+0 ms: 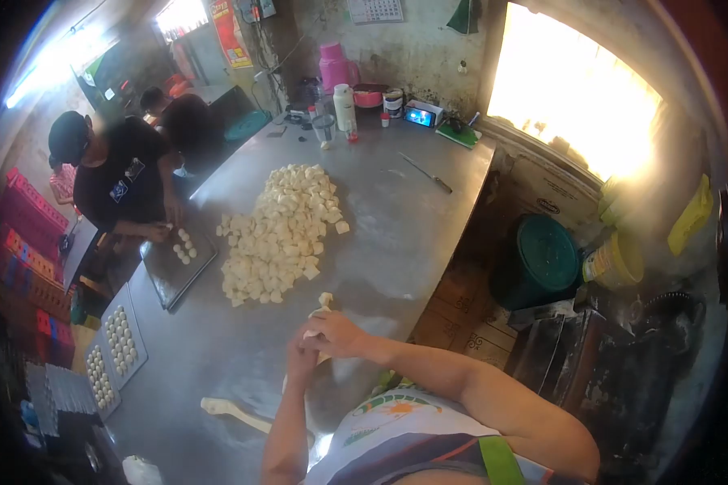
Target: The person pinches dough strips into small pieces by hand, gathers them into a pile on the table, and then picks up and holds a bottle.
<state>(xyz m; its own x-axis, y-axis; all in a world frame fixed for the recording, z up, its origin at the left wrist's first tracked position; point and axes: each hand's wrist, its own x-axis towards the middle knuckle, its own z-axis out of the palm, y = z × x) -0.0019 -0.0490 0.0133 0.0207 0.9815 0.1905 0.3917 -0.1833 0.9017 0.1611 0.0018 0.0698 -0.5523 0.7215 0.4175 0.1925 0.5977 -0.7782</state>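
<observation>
My left hand (301, 356) and my right hand (337, 333) come together above the near part of the metal table, their fingers closed around a piece of pale dough (325, 301). One end of the dough sticks out beyond my right hand; much of it is hidden by the fingers. Left of my left forearm lies a long strip of dough (234, 413) on the tabletop. Farther off, a large heap of cut dough pieces (283, 234) covers the middle of the metal table (380, 242).
A co-worker (121, 174) stands at the left edge beside a dark tray (178, 271) with dough balls. Two trays of dough balls (121, 343) are nearer. A knife (425, 172) lies toward the right edge. Thermos (332, 69), jars and a phone (420, 116) line the back.
</observation>
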